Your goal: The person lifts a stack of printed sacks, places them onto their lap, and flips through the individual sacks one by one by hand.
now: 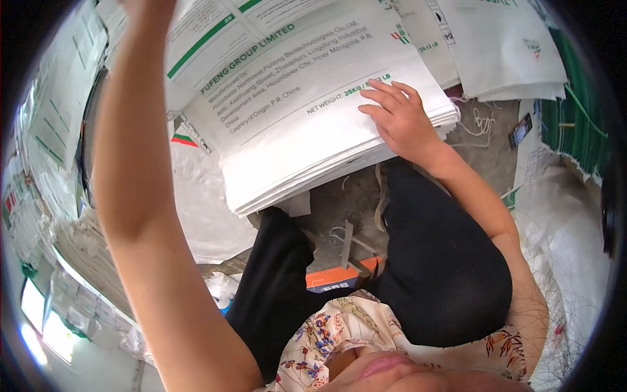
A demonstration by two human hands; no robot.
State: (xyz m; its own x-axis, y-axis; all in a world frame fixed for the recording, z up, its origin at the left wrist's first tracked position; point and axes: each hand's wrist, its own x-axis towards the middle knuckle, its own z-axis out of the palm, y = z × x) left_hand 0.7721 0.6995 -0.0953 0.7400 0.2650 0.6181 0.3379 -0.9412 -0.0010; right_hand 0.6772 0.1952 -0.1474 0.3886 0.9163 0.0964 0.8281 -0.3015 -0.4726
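A thick stack of flat white woven sacks (281,153) with green and black print lies in front of me. My right hand (401,117) rests on the top sack near its right edge, palm down, with its fingers spread and nothing in them. My left arm reaches far forward past the stack's left side. Only the heel of my left hand (149,6) shows at the upper edge; the fingers are cut off, so what they touch is hidden.
More white sacks (506,49) lie at the far right, beside green bundled sacks (575,124). A phone (520,130) and loose white threads (480,124) lie on the grey floor right of the stack. Piled sacks (85,255) stand at the left. An orange board (333,277) lies between my legs.
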